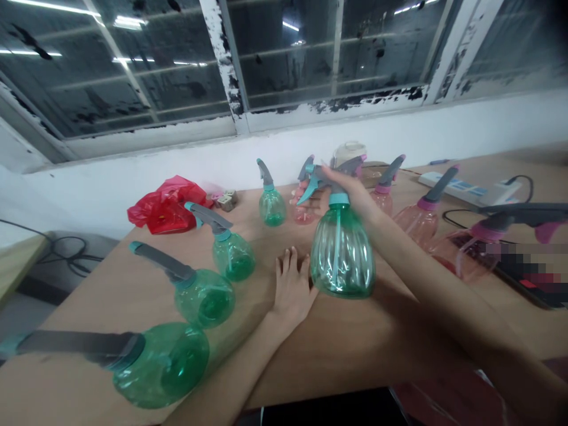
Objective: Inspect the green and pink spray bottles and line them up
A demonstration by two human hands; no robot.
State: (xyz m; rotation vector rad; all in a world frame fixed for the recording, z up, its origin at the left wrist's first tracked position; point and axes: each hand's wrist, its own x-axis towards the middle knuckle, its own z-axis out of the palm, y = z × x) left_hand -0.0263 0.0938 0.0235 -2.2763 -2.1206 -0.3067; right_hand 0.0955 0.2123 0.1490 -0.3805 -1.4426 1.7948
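My right hand [355,188] is closed around the grey and teal head of a clear green spray bottle [342,254], its fingers showing behind the trigger. The bottle is upright, with a thin tube inside, and seems lifted off the table. My left hand [291,285] lies flat on the wooden table [266,367], fingers spread, just left of that bottle. To the left, several green spray bottles run in a row, among them a near one [162,364], a middle one [204,296] and a far one [271,206]. On the right, pink spray bottles [417,218] form another row.
A red plastic bag [166,204] lies at the back left, beside small blocks [227,200]. A white power strip [470,188] with cables and a phone-like dark object [528,284] are on the right. Behind stand a white wall and windows [284,53].
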